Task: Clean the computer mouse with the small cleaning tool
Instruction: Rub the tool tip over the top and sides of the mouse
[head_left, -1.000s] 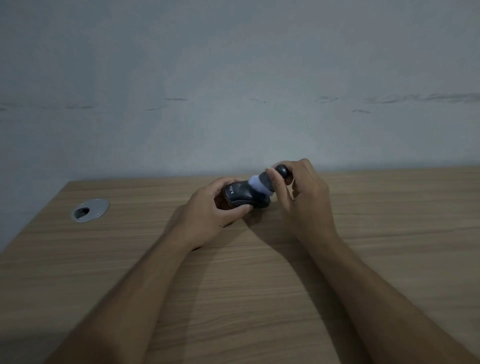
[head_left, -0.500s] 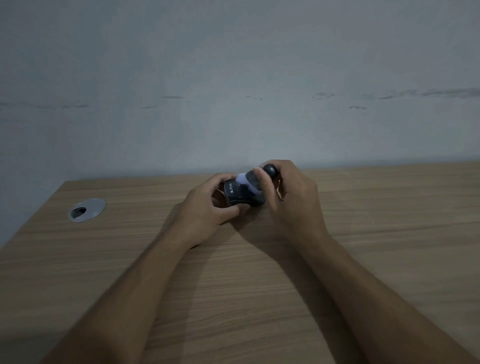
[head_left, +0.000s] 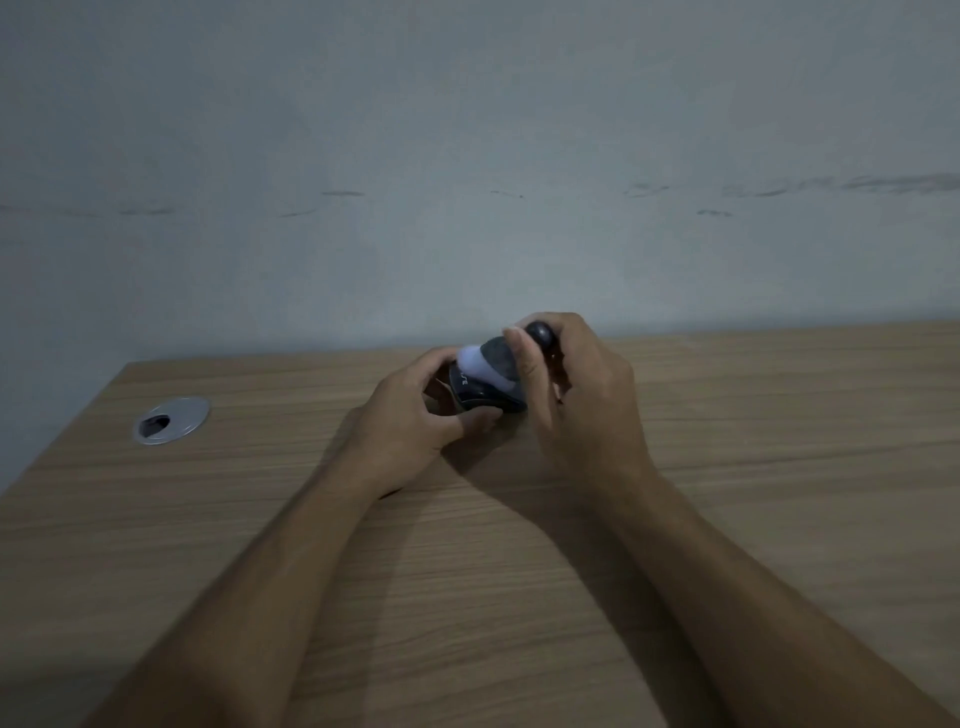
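Head view. The left hand (head_left: 410, 415) grips a dark mouse (head_left: 480, 397) from its left side, thumb beneath and fingers curled over the far edge, holding it just above or on the desk (head_left: 779, 415); contact with the desk cannot be told. The right hand (head_left: 582, 400) is closed around the tool (head_left: 498, 358), whose pale tip presses on the mouse's top. A metal grommet (head_left: 171, 420) sits in the desk, well apart to the left.
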